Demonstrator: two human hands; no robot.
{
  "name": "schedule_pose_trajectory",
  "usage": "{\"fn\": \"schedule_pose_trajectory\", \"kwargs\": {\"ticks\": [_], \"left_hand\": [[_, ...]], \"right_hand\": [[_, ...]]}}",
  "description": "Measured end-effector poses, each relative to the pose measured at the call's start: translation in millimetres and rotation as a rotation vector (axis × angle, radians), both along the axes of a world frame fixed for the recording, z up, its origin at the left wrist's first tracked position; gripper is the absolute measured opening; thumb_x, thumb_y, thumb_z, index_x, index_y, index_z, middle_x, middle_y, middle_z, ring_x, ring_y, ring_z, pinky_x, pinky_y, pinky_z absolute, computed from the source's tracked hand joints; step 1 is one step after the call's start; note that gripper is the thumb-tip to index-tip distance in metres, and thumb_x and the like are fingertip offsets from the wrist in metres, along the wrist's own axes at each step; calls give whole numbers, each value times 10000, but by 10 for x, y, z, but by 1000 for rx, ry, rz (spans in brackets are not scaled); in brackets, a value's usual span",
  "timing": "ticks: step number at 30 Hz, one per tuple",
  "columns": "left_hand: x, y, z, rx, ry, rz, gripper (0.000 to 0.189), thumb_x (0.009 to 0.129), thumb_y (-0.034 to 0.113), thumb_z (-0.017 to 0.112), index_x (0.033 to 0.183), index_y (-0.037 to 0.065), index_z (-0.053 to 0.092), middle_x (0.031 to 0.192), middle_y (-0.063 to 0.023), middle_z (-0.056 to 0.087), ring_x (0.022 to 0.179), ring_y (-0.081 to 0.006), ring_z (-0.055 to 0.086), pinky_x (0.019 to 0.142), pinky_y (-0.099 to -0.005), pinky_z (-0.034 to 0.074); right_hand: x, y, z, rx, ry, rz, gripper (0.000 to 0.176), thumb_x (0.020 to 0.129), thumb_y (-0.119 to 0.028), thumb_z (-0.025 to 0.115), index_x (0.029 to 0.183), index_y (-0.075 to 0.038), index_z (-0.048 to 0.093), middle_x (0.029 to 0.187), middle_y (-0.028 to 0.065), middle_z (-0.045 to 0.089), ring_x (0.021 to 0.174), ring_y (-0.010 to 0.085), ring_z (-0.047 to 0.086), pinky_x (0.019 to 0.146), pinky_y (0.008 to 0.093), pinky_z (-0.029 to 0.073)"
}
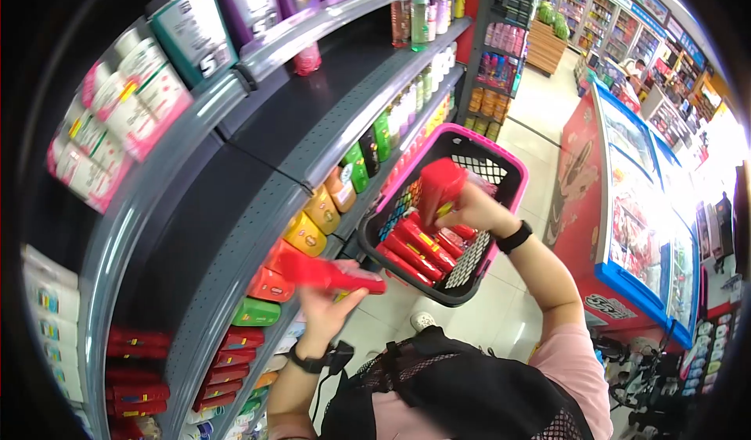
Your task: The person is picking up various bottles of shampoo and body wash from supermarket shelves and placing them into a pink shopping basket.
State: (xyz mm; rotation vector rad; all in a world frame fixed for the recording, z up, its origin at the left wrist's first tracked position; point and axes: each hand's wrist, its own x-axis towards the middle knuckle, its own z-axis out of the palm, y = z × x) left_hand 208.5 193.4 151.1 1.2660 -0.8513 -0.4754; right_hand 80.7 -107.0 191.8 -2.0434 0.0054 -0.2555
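My left hand (328, 315) grips a red bottle (332, 274), held sideways in front of the shelf and blurred by motion. Over the shopping basket (512, 162), my right hand (477, 209) is closed on another red bottle (440, 180), also smeared. Several red bottles (422, 244) lie inside the basket, which is black with a pink rim. Beside my left hand, the shelf carries red bottles (271, 283), a green bottle (256, 312) and yellow bottles (305, 235).
Grey shelving (235, 197) curves along my left, with stacked red packs (231, 366) low down and white-and-pink bottles (149, 76) higher up. A red and blue chest freezer (602, 205) stands to the right of the tiled aisle. Watermelons (553, 19) sit farther back.
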Motion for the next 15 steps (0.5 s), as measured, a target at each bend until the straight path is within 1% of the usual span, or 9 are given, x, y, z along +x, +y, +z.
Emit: {"fn": "schedule_pose_trajectory", "kwargs": {"ticks": [2,3,4,6,8,9,10,13,15], "left_hand": [[-127,-544,-232,38,217,-80,580,693,-74,716,1154,49,387,1044,-115,573,990,-242,589,871,-380,485],[-174,-839,-455,14,212,-91,578,694,-75,715,1149,58,385,1054,-97,560,978,-252,598,871,-392,489],[-273,-1127,-488,-25,251,-130,607,705,-12,743,1181,50,373,1090,-79,531,979,-175,573,856,-349,498],[-411,-1586,-613,169,532,-216,576,715,-1,737,1165,47,381,1083,-92,544,921,-176,605,750,-338,548],[-523,-2039,-847,318,636,-246,510,756,25,708,1152,62,388,1037,-73,573,881,-207,642,552,-317,556],[-540,-2250,-908,477,586,-242,523,750,95,735,1145,57,393,1014,-76,585,822,-213,655,563,-331,558],[-606,-2424,-910,481,586,-212,465,759,177,736,1109,58,455,958,-92,617,791,-219,662,571,-353,560],[-626,-2989,-1319,601,659,-246,358,785,209,703,1043,36,524,906,-119,644,754,-234,667,579,-381,562],[-654,-3225,-1574,697,816,-179,312,798,212,680,992,2,555,861,-137,657,729,-253,668,603,-404,566]], "right_hand": [[-277,-443,-198,97,130,-289,406,661,18,704,1047,-12,583,932,66,638,872,164,599,799,306,468],[-397,-738,-391,82,189,-345,419,652,31,703,1051,-12,583,937,65,637,878,166,598,807,306,467],[-482,-981,-528,64,249,-399,434,642,44,702,1055,-12,582,942,65,637,884,168,598,815,305,465],[-604,-1243,-547,126,295,-419,463,637,31,704,1078,-13,571,954,76,636,912,185,598,842,314,458],[-676,-1656,-858,-6,427,-452,471,637,50,696,1076,-22,539,954,63,615,917,183,580,857,325,448],[-686,-1796,-999,-19,378,-479,520,632,5,706,1109,-21,501,967,89,610,938,218,578,869,335,443],[-673,-1931,-1114,-18,379,-479,520,632,5,706,1109,-21,501,967,89,610,938,218,578,869,335,443],[-532,-2380,-1455,-187,543,-470,546,615,-75,730,1099,5,489,980,133,616,952,252,588,863,339,453],[-424,-2524,-1601,-162,585,-441,539,614,-87,731,1104,0,523,994,155,628,967,274,593,857,335,454]]}}
